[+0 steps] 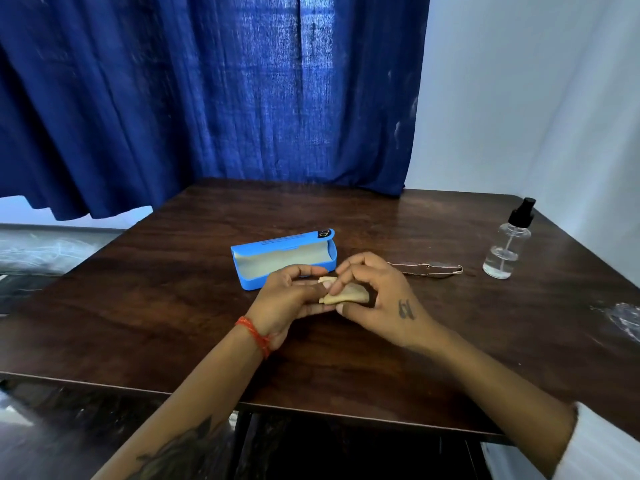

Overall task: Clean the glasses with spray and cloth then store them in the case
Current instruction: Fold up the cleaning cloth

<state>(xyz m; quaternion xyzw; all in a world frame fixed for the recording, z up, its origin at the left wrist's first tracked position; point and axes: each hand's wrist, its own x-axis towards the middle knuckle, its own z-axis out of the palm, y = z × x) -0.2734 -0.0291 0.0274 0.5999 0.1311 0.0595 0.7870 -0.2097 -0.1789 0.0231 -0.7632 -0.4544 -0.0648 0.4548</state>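
A soft, light folded cloth (346, 295) is pinched between left hand (291, 296) and right hand (377, 299); fragile thin-framed glasses (427, 269), lying right, are best lifted by the temples.

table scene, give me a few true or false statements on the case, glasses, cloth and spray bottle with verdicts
1. The blue case lies open on the table. True.
2. The glasses are inside the case. False: they lie on the table, between the hands and the spray bottle.
3. Both the left hand and right hand hold the folded cloth. True.
4. The spray bottle lies on its side. False: it stands upright.
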